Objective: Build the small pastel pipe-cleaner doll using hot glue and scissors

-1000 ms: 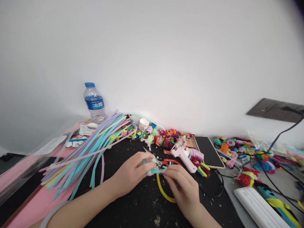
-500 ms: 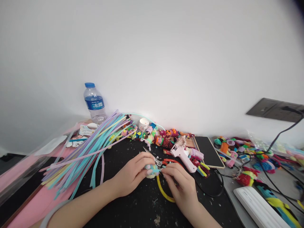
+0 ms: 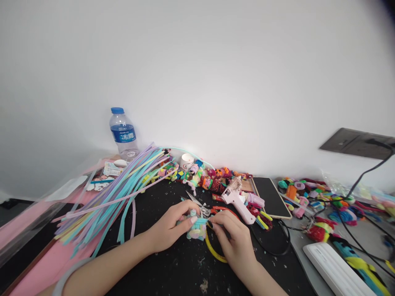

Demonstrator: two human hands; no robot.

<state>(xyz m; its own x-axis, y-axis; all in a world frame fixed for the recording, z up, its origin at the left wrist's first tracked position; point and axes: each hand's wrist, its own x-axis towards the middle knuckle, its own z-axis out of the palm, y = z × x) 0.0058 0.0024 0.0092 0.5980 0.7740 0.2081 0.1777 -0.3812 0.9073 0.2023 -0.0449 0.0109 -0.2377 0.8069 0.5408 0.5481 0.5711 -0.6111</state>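
My left hand (image 3: 173,226) grips a small fuzzy pipe-cleaner figure (image 3: 196,232) in pastel turquoise, pink and yellow, thumb on top of it. A turquoise pipe cleaner (image 3: 203,220) crosses the figure towards my right hand (image 3: 236,234). The right thumb and fingers are pinched at that strip's end, by the figure's right side; a small dark bit shows at the fingertips. Just behind the figure lie scissors (image 3: 197,202) with metal blades and red and yellow handles, blades apart. The right hand partly covers the handles.
Long pastel pipe cleaners (image 3: 123,193) are heaped at left beside a water bottle (image 3: 124,135). A pink glue gun (image 3: 237,201) lies behind my right hand, near a dark tablet-like board (image 3: 270,196). Finished fuzzy pieces (image 3: 212,181), a paper cup (image 3: 187,161), cables and a white power bank-like block (image 3: 336,267) surround the black mat.
The figure has turned and come slightly nearer in my left hand, showing more of its lower side. My right hand stays pinched beside it, shifted a little left.
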